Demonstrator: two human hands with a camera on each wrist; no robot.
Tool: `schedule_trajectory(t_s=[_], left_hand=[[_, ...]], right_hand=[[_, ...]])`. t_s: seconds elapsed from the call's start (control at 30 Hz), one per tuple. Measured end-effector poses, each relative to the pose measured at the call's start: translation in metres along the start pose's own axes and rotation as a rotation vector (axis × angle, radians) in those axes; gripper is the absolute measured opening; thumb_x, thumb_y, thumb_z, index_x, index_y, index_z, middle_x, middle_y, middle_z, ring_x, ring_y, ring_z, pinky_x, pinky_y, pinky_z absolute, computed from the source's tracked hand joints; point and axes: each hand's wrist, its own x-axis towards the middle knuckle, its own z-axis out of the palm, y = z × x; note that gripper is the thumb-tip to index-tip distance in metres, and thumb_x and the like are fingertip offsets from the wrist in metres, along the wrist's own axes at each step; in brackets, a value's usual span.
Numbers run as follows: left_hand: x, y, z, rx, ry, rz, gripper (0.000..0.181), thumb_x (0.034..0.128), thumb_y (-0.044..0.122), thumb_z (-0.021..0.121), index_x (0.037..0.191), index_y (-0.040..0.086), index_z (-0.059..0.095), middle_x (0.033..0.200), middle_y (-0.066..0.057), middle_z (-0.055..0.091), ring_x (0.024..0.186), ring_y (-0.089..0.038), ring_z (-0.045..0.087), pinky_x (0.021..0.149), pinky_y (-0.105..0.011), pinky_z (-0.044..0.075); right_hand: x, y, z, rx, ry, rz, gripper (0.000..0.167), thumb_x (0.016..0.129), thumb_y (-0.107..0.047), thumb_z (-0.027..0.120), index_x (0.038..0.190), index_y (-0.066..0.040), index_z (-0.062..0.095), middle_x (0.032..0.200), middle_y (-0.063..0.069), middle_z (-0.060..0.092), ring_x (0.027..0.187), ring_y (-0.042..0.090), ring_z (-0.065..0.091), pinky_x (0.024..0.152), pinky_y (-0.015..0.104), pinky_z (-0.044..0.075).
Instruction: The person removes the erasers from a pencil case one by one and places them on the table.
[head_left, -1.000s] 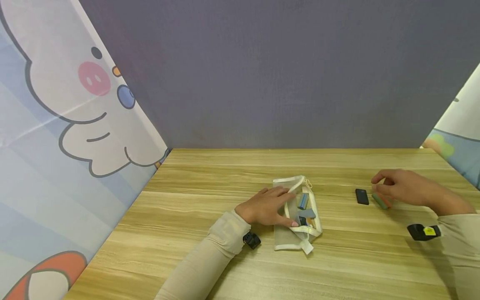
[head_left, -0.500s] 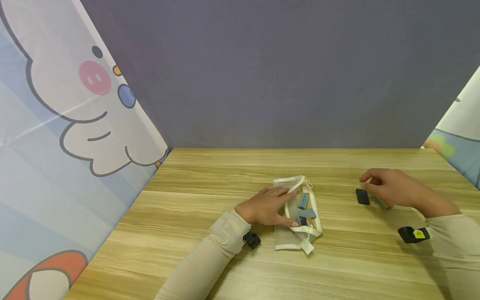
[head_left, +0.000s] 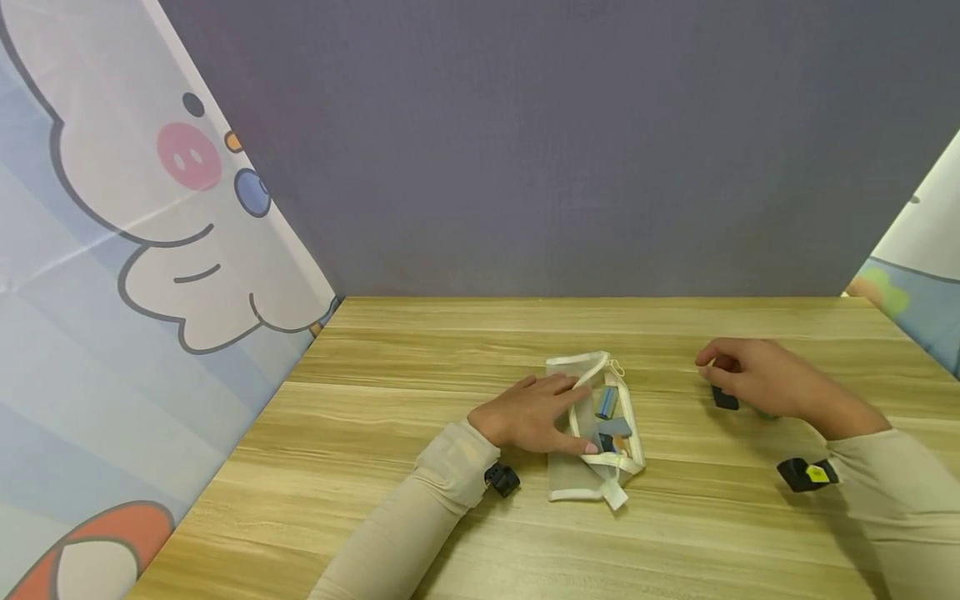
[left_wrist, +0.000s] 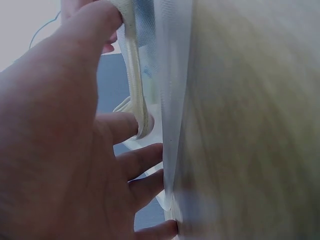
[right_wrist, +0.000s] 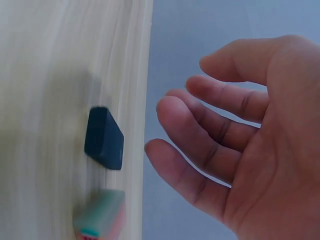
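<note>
My left hand [head_left: 525, 414] grips a white-edged mesh pouch [head_left: 634, 427] by its mouth, thumb and index finger hooked over the zipper strip [left_wrist: 133, 65]. Inside the pouch show a blue-green block [head_left: 607, 403], a grey-blue piece [head_left: 615, 427] and dark and orange bits. To the right, my right hand [head_left: 768, 379] hovers above a small black rectangular block [head_left: 725, 401], fingers loosely bent with nothing between them. The right wrist view has that black block [right_wrist: 104, 139] apart from the fingertips. Below it there lies a green and pink block [right_wrist: 102, 212], mostly hidden under my hand in the head view.
The wood-grain table [head_left: 420, 358] ends at a grey upright panel [head_left: 525, 167]. A cartoon-printed cloth [head_left: 112, 333] hangs along the left side, with another at far right. A white tag [head_left: 614, 495] sticks out from the pouch's near end.
My right hand has moved left, from over the green and reddish block to over the black block. My left hand and the pouch have stayed in place.
</note>
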Motion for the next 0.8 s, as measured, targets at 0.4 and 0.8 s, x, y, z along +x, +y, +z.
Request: schedule_trajectory(t_s=[0.4,0.8], left_hand=[[0.001,0.004,0.0,-0.015,-0.026,-0.046,0.096,0.0865,0.084,0.041,0.162,0.035,0.008,0.167,0.002,0.014,0.153,-0.015,0.009,0.121,-0.05,0.01],[0.005,0.009,0.0,-0.022,-0.061,-0.084,0.106,0.0813,0.088,0.044,0.162,0.027,0.013,0.167,0.003,0.008,0.153,-0.018,0.004,0.121,-0.05,0.004]], right_hand=[[0.007,-0.009,0.018,0.019,0.01,-0.072,0.013,0.098,-0.013,0.064,0.107,-0.005,0.07,0.083,-0.007,0.063,0.071,0.004,0.054,0.062,0.028,0.047],[0.012,-0.021,0.032,0.074,-0.046,-0.12,0.013,0.096,-0.005,0.063,0.107,-0.002,0.069,0.081,-0.007,0.064,0.066,0.002,0.056,0.059,0.027,0.048]])
